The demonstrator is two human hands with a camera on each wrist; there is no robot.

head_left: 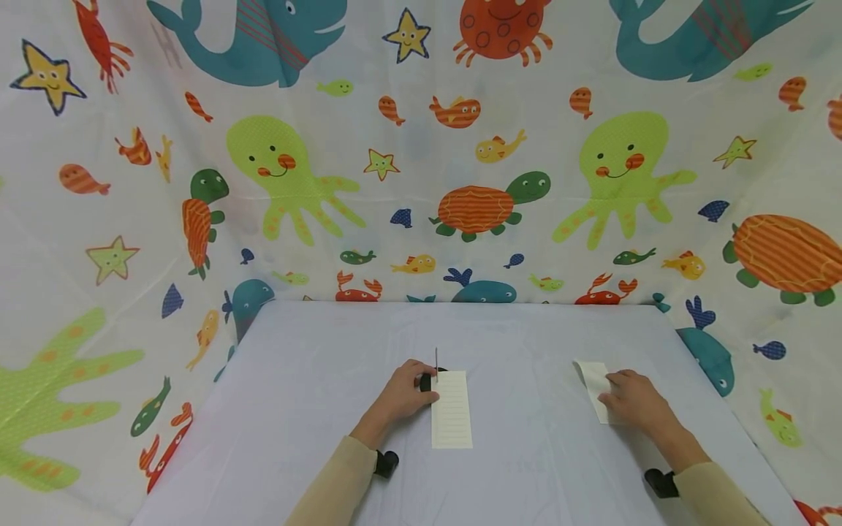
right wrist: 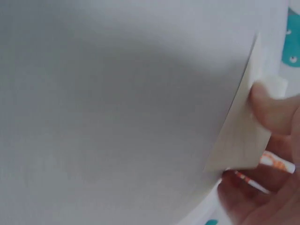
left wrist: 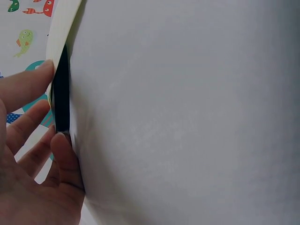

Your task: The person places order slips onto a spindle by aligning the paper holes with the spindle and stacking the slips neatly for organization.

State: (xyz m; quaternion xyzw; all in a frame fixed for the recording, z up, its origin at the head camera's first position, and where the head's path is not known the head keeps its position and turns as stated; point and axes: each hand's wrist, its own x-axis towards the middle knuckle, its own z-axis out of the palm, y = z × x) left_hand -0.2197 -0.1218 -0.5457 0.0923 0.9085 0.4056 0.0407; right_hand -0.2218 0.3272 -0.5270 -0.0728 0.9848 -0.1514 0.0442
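Observation:
A bill spike stands at mid-table, its thin upright pin [head_left: 436,358] rising past the top of a lined paper slip [head_left: 451,416]. Part of its black base [head_left: 426,382] shows beside the paper. My left hand [head_left: 408,391] holds the spike at the base, thumb at the slip's left edge. In the left wrist view the dark base [left wrist: 62,98] lies under the paper [left wrist: 63,28], between thumb and fingers. To the right, my right hand [head_left: 634,398] pinches a pale paper slip [head_left: 592,380], bent along its left side. The right wrist view shows the thumb across this slip [right wrist: 239,136].
A white cloth covers the table [head_left: 526,467]. Behind and at both sides hangs a curtain [head_left: 421,146] printed with sea animals. Black wrist cameras, one at the left cuff [head_left: 387,464] and one at the right cuff [head_left: 661,482], sit near the sleeves.

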